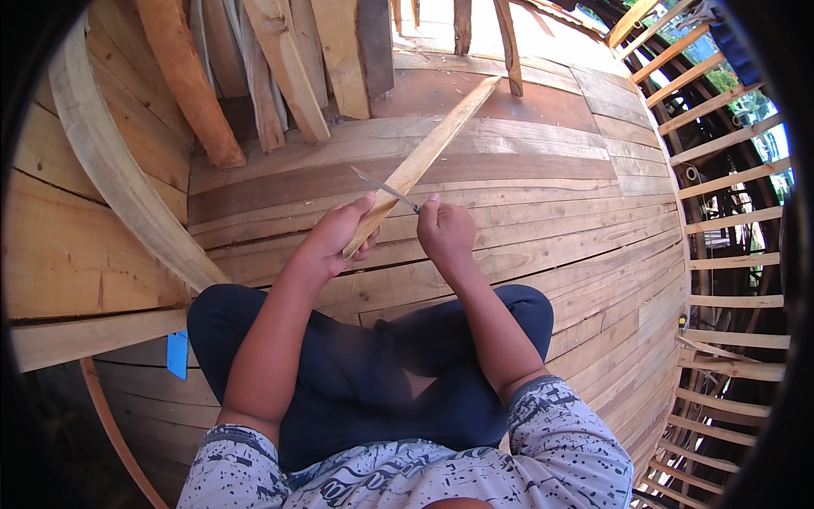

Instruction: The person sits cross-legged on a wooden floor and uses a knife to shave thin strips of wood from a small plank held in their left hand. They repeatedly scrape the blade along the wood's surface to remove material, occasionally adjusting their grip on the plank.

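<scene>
The long, tan wooden stick point(434, 151) pointed toward the brown plank floor's point(560, 254) far edge, its near end squeezed by the left hand point(333, 235). Pushed too hard, the grey metal knife point(370, 179) gripped by the right hand point(448, 229) could slip and cut the other; a narrow brown wooden post point(510, 51) stood in the way near its tip.

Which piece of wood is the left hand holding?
The long, straight wooden strip slanting up and right from the left hand, crossed by the knife; the curved beam and planks at upper left are unheld.
</scene>
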`<state>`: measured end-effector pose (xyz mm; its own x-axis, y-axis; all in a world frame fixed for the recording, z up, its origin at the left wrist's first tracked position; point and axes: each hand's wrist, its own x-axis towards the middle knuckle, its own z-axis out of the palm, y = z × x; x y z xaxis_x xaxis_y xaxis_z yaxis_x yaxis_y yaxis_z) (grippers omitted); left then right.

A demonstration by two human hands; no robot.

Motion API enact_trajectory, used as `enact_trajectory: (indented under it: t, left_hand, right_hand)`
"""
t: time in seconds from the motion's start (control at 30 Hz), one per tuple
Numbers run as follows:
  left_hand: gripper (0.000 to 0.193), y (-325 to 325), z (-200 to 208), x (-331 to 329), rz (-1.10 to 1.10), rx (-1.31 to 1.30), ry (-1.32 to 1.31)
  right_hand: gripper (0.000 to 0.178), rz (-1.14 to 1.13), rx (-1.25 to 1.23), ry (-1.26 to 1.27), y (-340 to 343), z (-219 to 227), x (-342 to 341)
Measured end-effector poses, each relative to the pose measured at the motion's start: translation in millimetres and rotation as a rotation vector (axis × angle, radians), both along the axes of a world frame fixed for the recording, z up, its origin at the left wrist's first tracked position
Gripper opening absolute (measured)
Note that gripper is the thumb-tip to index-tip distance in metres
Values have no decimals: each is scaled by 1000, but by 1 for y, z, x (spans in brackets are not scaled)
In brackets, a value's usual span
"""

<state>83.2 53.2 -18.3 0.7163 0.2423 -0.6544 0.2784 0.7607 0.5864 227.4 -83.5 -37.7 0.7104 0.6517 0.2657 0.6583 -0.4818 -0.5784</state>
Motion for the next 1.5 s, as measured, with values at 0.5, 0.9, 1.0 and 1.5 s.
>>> enact_trajectory:
  t: [0.5,0.9,1.0,1.5]
  left_hand:
    - [32,-10,23,9,44,139,128]
    - [33,-14,14,8,24,165,121]
    - [35,-5,6,5,-5,109,34]
    - [38,-16,19,11,33,263,158]
  right_hand:
    - [51,153,-2,-53,-8,7,-23]
    - [51,24,24,-34,-2,-15,1]
    - [52,-6,34,-34,4,-10,15]
    - [50,176,138,-81,-7,-18,-13]
